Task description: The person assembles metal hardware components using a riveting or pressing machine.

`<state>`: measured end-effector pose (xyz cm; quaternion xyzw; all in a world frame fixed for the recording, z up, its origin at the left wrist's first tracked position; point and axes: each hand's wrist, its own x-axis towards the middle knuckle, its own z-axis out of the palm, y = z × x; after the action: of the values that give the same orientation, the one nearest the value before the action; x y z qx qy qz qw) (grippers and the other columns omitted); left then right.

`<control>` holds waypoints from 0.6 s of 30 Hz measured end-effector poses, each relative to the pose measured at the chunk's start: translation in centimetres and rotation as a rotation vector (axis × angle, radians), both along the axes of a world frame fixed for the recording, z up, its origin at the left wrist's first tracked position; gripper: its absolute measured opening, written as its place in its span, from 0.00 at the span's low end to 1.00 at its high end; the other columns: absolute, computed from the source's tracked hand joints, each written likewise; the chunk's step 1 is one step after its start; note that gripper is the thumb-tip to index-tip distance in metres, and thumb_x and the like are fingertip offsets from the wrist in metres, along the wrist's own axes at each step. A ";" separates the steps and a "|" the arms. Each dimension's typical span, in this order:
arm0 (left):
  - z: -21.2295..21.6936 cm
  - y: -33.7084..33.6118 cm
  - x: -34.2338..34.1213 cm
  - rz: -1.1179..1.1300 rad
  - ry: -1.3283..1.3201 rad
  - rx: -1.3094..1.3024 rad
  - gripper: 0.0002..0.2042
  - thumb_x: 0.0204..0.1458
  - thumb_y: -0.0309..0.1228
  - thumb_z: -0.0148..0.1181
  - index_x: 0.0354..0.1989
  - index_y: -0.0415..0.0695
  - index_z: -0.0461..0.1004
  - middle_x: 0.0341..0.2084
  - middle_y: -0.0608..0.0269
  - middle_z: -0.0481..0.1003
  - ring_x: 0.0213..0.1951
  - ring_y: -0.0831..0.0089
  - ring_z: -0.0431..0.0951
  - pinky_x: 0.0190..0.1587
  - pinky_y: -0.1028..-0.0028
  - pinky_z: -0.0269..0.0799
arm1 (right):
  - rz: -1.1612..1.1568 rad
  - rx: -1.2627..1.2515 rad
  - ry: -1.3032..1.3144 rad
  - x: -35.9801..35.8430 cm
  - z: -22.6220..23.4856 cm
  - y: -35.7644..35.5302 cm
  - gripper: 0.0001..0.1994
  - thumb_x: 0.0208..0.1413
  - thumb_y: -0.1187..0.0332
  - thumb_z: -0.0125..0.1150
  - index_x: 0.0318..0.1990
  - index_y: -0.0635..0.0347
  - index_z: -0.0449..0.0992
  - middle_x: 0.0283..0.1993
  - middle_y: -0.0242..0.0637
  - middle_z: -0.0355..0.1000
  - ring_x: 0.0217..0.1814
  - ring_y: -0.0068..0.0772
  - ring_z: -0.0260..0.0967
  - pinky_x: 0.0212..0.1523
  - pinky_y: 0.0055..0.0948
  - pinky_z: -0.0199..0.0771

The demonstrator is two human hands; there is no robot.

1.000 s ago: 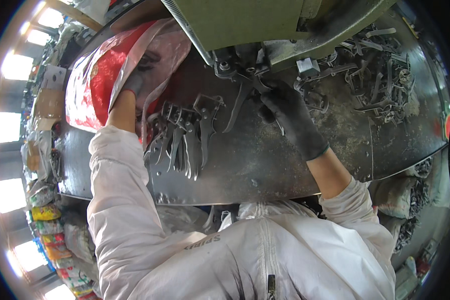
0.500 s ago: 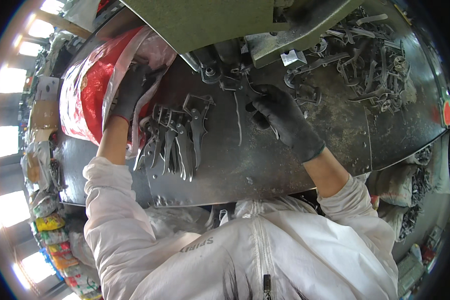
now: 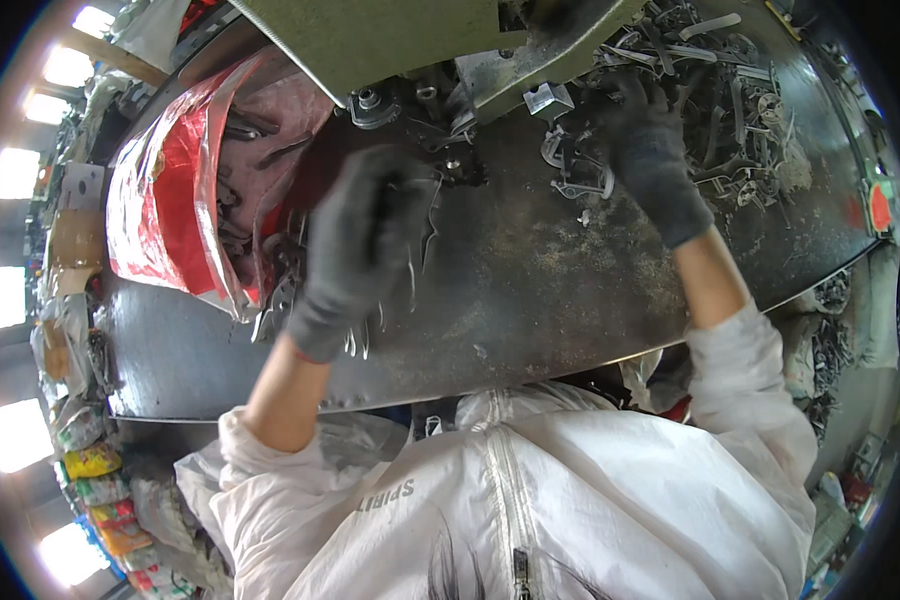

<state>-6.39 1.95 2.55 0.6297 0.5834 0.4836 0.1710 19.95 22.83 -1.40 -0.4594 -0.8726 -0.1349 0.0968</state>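
I have the left hand, in a dark grey knitted-looking work glove, at 10 o'clock of my head view, close to the centre. It is smeared by motion, so from here I can't tell whether its fingers are apart, together or clamped on something. Behind and around it shows a bunch of curved, handle-shaped grey metal parts, their slim ends poking out toward 6 o'clock; I can't tell whether the glove touches them.

Farther out at 10 o'clock I see a red-and-white plastic sack on its side, mouth turned toward 3 o'clock, with dark metal pieces inside.

The right hand, in a matching dark glove, is at 2 o'clock, fingers pointing toward 12 at the near side of a loose heap of grey metal levers and brackets. Its fingertips blend into the dark pieces, so I can't tell if they grip one.

At 12 o'clock an olive-green metal machine hangs over the dark, scuffed metal tabletop. A small shiny silver block sits at 1 o'clock, by the machine's edge.
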 end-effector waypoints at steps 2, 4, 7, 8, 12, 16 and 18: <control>-1.6 0.7 3.4 -0.040 -0.145 -0.078 0.12 0.60 0.26 0.63 0.50 0.39 0.73 0.39 0.51 0.79 0.35 0.67 0.77 0.40 0.68 0.76 | 0.244 0.274 -0.035 1.2 -1.3 1.8 0.16 0.55 0.70 0.67 0.49 0.37 0.82 0.64 0.26 0.69 0.64 0.36 0.68 0.63 0.37 0.71; -3.5 1.2 5.1 -0.097 -0.136 -0.284 0.15 0.63 0.30 0.61 0.54 0.37 0.71 0.38 0.61 0.78 0.33 0.76 0.77 0.41 0.72 0.74 | 0.350 0.299 -0.091 1.8 -1.4 2.4 0.16 0.54 0.70 0.66 0.50 0.39 0.80 0.61 0.27 0.70 0.63 0.36 0.69 0.61 0.38 0.74; -8.9 -0.1 -0.2 -0.073 0.004 -0.335 0.18 0.64 0.33 0.62 0.59 0.38 0.71 0.38 0.61 0.78 0.35 0.75 0.77 0.44 0.71 0.75 | 0.380 0.223 -0.176 1.6 1.1 1.2 0.15 0.56 0.70 0.65 0.51 0.45 0.77 0.54 0.31 0.73 0.57 0.37 0.74 0.54 0.39 0.79; -9.0 0.0 -1.3 -0.075 0.000 -0.334 0.18 0.64 0.33 0.62 0.59 0.38 0.71 0.38 0.61 0.78 0.35 0.75 0.77 0.44 0.71 0.75 | 0.268 0.130 -0.235 2.2 2.4 1.2 0.15 0.57 0.70 0.64 0.52 0.48 0.76 0.50 0.33 0.75 0.53 0.38 0.77 0.50 0.39 0.81; -7.3 0.3 -1.5 0.082 -0.316 -0.617 0.18 0.68 0.39 0.57 0.58 0.40 0.73 0.37 0.64 0.78 0.35 0.78 0.77 0.41 0.73 0.75 | 0.045 0.129 0.073 3.6 6.0 3.1 0.15 0.66 0.68 0.58 0.58 0.55 0.69 0.50 0.47 0.75 0.49 0.48 0.78 0.41 0.41 0.85; -5.2 0.8 -0.1 0.096 -0.623 -0.494 0.18 0.71 0.43 0.52 0.57 0.42 0.74 0.35 0.67 0.78 0.32 0.80 0.76 0.37 0.76 0.73 | -0.094 0.158 0.350 1.2 5.8 1.4 0.17 0.66 0.68 0.57 0.59 0.62 0.68 0.50 0.54 0.75 0.50 0.57 0.77 0.46 0.49 0.82; -4.1 1.2 -0.2 0.078 -0.515 -0.525 0.19 0.71 0.43 0.51 0.58 0.41 0.74 0.36 0.66 0.77 0.33 0.80 0.76 0.38 0.77 0.73 | 0.003 0.451 0.544 1.1 3.8 1.0 0.19 0.66 0.67 0.56 0.60 0.67 0.67 0.51 0.58 0.75 0.51 0.58 0.76 0.52 0.51 0.79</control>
<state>-6.54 3.18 -1.56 0.3993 0.6489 0.4661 0.4497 21.07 23.81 2.40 -0.4441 -0.7638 -0.1969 0.4251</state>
